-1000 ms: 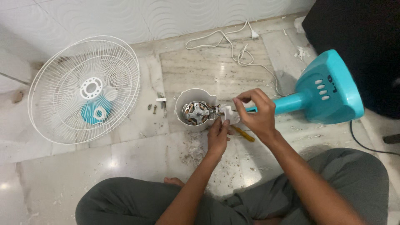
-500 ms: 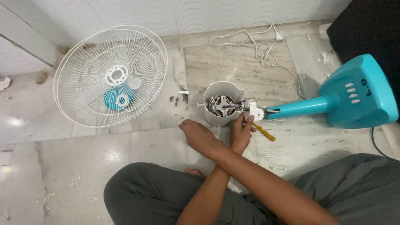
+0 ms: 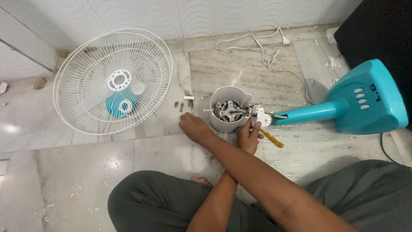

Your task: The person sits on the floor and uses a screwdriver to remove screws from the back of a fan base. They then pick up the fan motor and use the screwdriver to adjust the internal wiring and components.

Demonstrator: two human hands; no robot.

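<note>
My arms cross in front of me. The right hand (image 3: pixel 195 126) has reached over to the left side and rests on the floor (image 3: pixel 86 172), fingers loosely curled, knuckles up; I cannot tell if it has anything under it. It lies just beside the motor housing (image 3: pixel 227 96) and near the small screws (image 3: pixel 182 105) scattered on the marble.

The left hand (image 3: pixel 249 136) comes up from below on the right side, fingers (image 3: pixel 256 126) bent and touching the white bracket (image 3: pixel 262 115) at the back of the motor (image 3: pixel 229 109); whether they grip it or only press on it I cannot say. The motor sits exposed inside the open white housing, lying on its side in the middle of the floor.

From the bracket a teal neck (image 3: pixel 304 112) runs right to the teal base (image 3: pixel 369 99) with its row of buttons. A yellow-handled screwdriver (image 3: pixel 272 138) lies just beside my left hand. The white fan guard (image 3: pixel 113 79) lies flat well to the left, a teal piece showing through it. A white cord (image 3: pixel 262 49) loops near the wall
</note>
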